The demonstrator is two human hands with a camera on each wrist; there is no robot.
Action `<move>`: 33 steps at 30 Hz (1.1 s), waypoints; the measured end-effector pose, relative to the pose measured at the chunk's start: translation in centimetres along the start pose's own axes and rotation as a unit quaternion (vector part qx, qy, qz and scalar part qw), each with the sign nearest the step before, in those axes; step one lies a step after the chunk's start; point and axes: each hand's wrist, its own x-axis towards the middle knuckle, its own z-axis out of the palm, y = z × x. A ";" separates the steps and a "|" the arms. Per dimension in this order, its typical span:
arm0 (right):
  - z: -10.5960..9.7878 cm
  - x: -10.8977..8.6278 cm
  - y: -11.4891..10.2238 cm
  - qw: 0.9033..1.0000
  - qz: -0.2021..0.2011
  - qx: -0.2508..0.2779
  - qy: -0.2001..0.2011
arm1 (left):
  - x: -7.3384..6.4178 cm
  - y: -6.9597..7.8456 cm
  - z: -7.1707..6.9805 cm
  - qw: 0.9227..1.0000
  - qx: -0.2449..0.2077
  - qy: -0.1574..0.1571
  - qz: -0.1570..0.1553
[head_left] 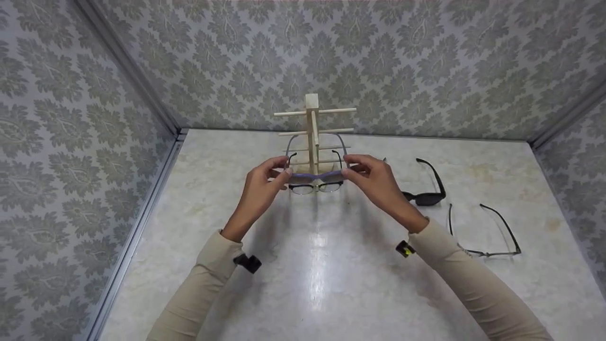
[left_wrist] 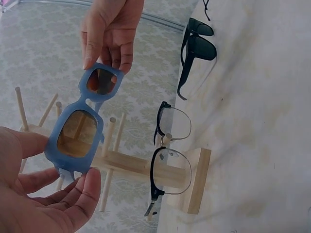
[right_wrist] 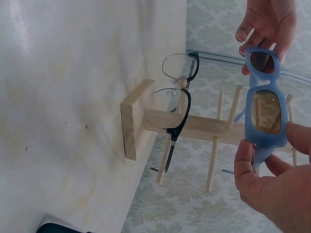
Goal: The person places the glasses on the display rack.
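Observation:
Blue-framed sunglasses (left_wrist: 73, 138) with brownish lenses are held between both hands in front of a wooden eyewear stand (head_left: 311, 123). My left hand (head_left: 263, 189) pinches one side of the frame near the hinge, thumb toward the front. The other side is pinched by my right hand (head_left: 376, 182) in the same way. Their temples point back toward the stand, along either side of its post. Lower on the stand, dark-browed clear glasses (right_wrist: 170, 107) rest on the bottom peg, below the sunglasses. Several pegs above carry nothing.
Black sunglasses (head_left: 427, 198) lie on the white table (head_left: 303, 293) to the right, partly behind the right forearm. Nearer the front right lie thin dark-framed glasses (head_left: 506, 253), partly covered by the sleeve. Patterned wall panels (head_left: 322, 47) enclose the table's back and sides.

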 end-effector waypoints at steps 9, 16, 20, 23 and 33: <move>-0.1 1.1 1.1 1.000 0.005 0.005 -0.002 | 1.4 -1.0 0.5 1.000 -0.007 0.001 -0.008; 0.1 1.7 1.8 1.000 0.008 0.008 -0.003 | 2.0 -1.5 0.5 1.000 0.005 -0.004 -0.012; 0.3 2.0 2.0 1.000 0.016 0.012 -0.005 | 2.2 -1.9 0.4 1.000 0.002 -0.003 -0.014; 0.4 2.3 2.1 1.000 0.020 0.016 -0.004 | 2.4 -2.1 0.4 1.000 -0.007 -0.001 -0.019; 1.1 2.6 2.5 1.000 0.008 0.007 0.011 | 2.6 -2.7 0.2 1.000 -0.018 0.000 -0.024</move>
